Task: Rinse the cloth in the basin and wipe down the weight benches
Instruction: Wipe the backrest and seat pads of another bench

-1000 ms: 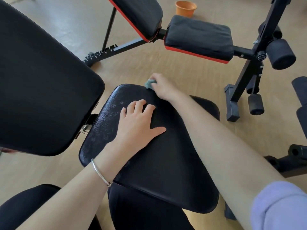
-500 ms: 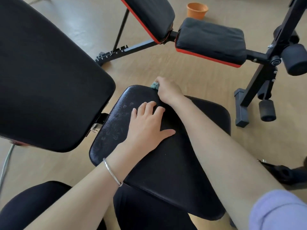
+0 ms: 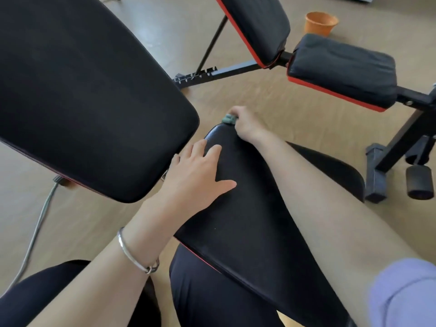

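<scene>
Gripped the small grey-green cloth (image 3: 229, 119) in the right hand (image 3: 245, 126), fingers curled tight round the wad, right at the far narrow tip of the near bench's seat pad (image 3: 247, 220), against its rounded edge. Pressed the left hand (image 3: 198, 175) flat on the same pad just behind, fingers (image 3: 213, 152) straight and slightly spread, thumb out to the side, holding nothing. Judged the cloth soft, light and limp, probably damp, so likely to sag and drip if taken by a corner. Best kept bunched in the palm, with a fold left proud underneath to meet the vinyl. Read the pad as smooth, slick upholstery: firm enough to lean on, yet apt to let a wet wad skid off that curved lip. Noted the big backrest pad (image 3: 82, 90) looming at the left, the second bench (image 3: 342, 69) well apart across the floor, and the orange basin (image 3: 321, 22) beyond it, ready for a rinse.
</scene>
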